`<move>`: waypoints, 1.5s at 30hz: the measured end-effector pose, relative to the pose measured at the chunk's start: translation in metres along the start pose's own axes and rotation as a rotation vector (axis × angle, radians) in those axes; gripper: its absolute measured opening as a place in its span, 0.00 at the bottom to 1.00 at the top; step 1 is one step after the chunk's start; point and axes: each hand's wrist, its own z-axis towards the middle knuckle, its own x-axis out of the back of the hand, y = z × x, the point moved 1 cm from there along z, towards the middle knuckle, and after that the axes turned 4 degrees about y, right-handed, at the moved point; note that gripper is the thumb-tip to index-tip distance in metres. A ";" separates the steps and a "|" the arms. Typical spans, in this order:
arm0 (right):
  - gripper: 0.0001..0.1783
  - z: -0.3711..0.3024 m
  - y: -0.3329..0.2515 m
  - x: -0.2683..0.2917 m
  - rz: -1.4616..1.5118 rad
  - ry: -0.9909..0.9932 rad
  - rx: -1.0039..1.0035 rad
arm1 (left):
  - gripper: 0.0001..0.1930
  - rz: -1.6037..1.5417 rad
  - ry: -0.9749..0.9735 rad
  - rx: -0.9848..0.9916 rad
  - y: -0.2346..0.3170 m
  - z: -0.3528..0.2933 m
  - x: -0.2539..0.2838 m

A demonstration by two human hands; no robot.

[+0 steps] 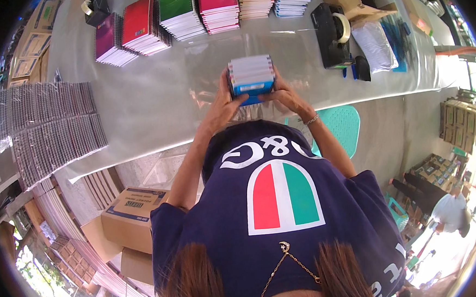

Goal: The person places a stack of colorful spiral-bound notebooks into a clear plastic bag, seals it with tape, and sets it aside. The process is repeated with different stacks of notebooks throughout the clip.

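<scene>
Between my two hands is a stack of notebooks (pixel 251 71), held upright at the table's near edge. Its page edges face up and a blue cover faces me. My left hand (pixel 226 101) grips the left side, its thumb across the blue cover. On the opposite side my right hand (pixel 285 94) does the same, with a bracelet at the wrist. The fingertips behind the stack are hidden. Beyond it, along the far side of the table, stand piles of spiral notebooks in purple, red, green, pink (pixel 218 8), orange and blue.
A black tape dispenser (pixel 332 36) stands at the right beside a white plastic packet (pixel 374 45); another dispenser (pixel 96 9) is far left. Spiral-bound bundles (pixel 51 127) fill the left table end. Below are an open carton (pixel 133 212) and a green stool (pixel 343 128). A person (pixel 443 204) is behind right.
</scene>
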 end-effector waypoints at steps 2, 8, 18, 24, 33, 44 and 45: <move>0.44 -0.003 -0.008 0.000 0.042 0.039 -0.042 | 0.42 -0.175 -0.027 0.125 0.011 0.013 0.004; 0.44 -0.004 -0.004 -0.002 0.126 0.187 -0.154 | 0.44 -0.232 0.039 0.391 -0.007 0.032 0.004; 0.44 0.007 0.013 -0.013 -0.113 0.353 -0.189 | 0.40 -0.166 0.094 0.410 -0.028 0.040 0.006; 0.42 0.015 0.036 -0.009 0.014 0.292 -0.096 | 0.38 0.046 0.095 0.394 -0.012 0.039 0.009; 0.45 0.008 0.038 -0.020 -0.222 0.476 -0.075 | 0.42 0.313 0.111 0.324 -0.017 0.038 0.011; 0.35 -0.021 0.043 0.007 -0.818 0.818 -0.035 | 0.45 0.479 0.383 0.264 -0.028 0.010 0.033; 0.33 -0.028 0.046 0.007 -1.059 0.922 -0.021 | 0.43 0.590 0.479 0.242 -0.036 0.004 0.037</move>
